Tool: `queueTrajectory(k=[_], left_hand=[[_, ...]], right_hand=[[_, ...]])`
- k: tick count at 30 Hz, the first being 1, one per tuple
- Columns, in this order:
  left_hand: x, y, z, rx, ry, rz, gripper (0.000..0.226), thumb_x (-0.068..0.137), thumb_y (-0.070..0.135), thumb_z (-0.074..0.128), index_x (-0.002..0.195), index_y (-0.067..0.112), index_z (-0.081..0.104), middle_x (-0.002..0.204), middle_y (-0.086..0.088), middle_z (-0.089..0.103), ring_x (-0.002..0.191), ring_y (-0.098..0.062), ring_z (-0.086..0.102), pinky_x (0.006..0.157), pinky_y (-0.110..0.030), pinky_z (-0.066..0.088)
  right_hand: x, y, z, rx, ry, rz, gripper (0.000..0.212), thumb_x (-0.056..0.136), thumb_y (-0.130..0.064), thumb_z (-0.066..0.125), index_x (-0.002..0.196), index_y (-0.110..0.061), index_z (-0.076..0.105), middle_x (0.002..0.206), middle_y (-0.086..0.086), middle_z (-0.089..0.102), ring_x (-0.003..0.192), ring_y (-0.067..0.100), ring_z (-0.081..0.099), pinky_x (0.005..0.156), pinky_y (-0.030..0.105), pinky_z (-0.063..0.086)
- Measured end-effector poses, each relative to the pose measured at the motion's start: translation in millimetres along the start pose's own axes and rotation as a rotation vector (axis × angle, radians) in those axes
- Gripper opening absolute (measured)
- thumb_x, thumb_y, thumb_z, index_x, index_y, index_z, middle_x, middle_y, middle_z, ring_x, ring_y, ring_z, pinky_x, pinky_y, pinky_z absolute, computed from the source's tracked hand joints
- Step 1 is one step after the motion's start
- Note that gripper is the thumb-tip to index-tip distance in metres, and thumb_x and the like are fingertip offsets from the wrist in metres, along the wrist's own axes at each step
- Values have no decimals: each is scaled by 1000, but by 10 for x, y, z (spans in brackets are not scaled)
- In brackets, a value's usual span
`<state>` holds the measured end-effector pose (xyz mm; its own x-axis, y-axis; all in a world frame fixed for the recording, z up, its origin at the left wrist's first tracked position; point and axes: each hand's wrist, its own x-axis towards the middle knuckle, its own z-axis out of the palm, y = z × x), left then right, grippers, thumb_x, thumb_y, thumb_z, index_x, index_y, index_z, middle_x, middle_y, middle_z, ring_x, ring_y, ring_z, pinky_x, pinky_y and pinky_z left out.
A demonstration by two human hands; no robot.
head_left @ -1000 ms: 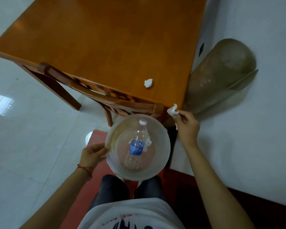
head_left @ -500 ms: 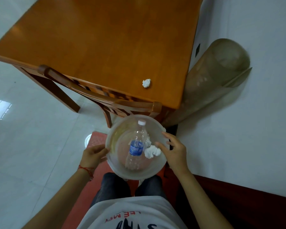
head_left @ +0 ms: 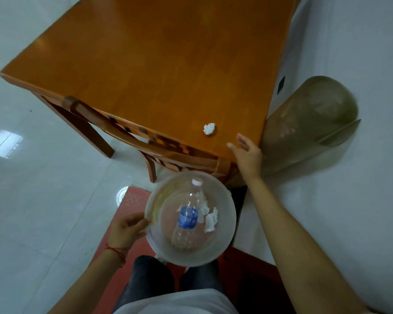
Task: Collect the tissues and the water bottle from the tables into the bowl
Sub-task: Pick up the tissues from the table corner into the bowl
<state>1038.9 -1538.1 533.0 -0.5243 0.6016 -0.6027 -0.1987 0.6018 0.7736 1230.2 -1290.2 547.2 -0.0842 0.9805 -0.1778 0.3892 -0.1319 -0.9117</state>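
Gripping the rim of the clear plastic bowl (head_left: 227, 201) on its left side, the left hand (head_left: 128, 228) holds it up above the person's lap, thumb hooked over the edge and a red string around the wrist. Inside the bowl lies the water bottle (head_left: 187, 219), blue label up and white cap pointing toward the table, with crumpled tissues (head_left: 210, 219) touching it on its right side. The right hand (head_left: 247, 155) is empty, fingers spread and loose, stretched over the near right corner of the wooden table (head_left: 168, 64). One balled tissue (head_left: 209, 128) sits on the tabletop near that corner, just beyond the fingertips and not touched. A wooden chair (head_left: 132, 141) is tucked under the table's near edge, and a translucent brownish bin (head_left: 309, 123) stands against the wall beside the table's right side.
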Motion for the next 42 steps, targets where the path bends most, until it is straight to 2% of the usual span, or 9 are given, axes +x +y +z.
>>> queueTrajectory(k=[5, 9, 14, 17, 26, 31, 37, 40, 42], left_hand=[[5, -19, -13, -13, 11, -11, 17, 81, -5, 57, 90, 6, 68, 49, 18, 69, 63, -14, 63, 49, -12, 53], [38, -61, -33, -30, 22, -30, 20, 81, -7, 56, 88, 9, 67, 51, 16, 70, 51, -3, 66, 51, -14, 55], [70, -79, -63, -55, 41, -40, 17, 81, -7, 56, 90, 2, 67, 53, 13, 71, 67, -18, 62, 53, -16, 56], [68, -73, -69, -43, 59, -41, 17, 81, -4, 58, 93, 1, 68, 69, 3, 71, 72, -23, 63, 55, -16, 56], [26, -50, -47, -52, 53, -51, 15, 82, 0, 58, 88, 9, 67, 80, -5, 66, 76, -22, 63, 52, -14, 55], [26, -42, -37, -33, 64, -40, 18, 81, -1, 59, 98, 2, 66, 82, -5, 65, 74, -19, 61, 49, -12, 54], [30, -36, -53, -52, 54, -45, 20, 81, -2, 58, 101, 0, 65, 85, -8, 65, 76, -24, 61, 51, -13, 55], [8, -39, -53, -50, 45, -54, 17, 82, 0, 58, 97, 1, 66, 81, -5, 65, 75, -18, 62, 57, -21, 56], [-6, -49, -55, -38, 41, -63, 15, 82, 1, 58, 95, 3, 66, 81, -4, 65, 75, -18, 62, 64, -27, 57]], right_hand=[[387, -72, 247, -111, -128, -22, 57, 79, -30, 67, 132, -24, 44, 141, 6, 46, 126, 24, 45, 95, 35, 44], [568, -129, 412, -160, -212, -65, 58, 80, -26, 68, 133, -24, 43, 143, 6, 43, 130, 23, 39, 102, 40, 41], [704, -159, 545, -249, -280, -221, 56, 77, -20, 70, 130, -19, 49, 140, 5, 47, 130, 20, 38, 105, 31, 32], [729, -150, 590, -347, -323, -299, 47, 79, -15, 69, 123, -16, 55, 133, 8, 53, 125, 22, 42, 105, 34, 34], [586, 8, 355, -334, -228, -202, 28, 82, -7, 62, 110, -11, 63, 117, 12, 62, 110, 24, 53, 89, 33, 46], [327, 57, 121, -141, -82, -67, 28, 82, -9, 63, 110, -10, 63, 114, 6, 64, 99, 9, 54, 72, 11, 42], [-281, 171, -126, -7, 19, 8, 25, 80, -7, 66, 104, -11, 65, 102, -1, 64, 86, -3, 57, 74, 10, 45], [-644, 277, -194, 38, 33, 56, 23, 79, -7, 67, 101, -15, 67, 98, -1, 66, 90, 3, 61, 79, 17, 50], [-902, 322, -202, 69, 14, 94, 25, 78, -4, 67, 102, -13, 66, 92, -5, 66, 88, 3, 62, 75, 11, 51]])
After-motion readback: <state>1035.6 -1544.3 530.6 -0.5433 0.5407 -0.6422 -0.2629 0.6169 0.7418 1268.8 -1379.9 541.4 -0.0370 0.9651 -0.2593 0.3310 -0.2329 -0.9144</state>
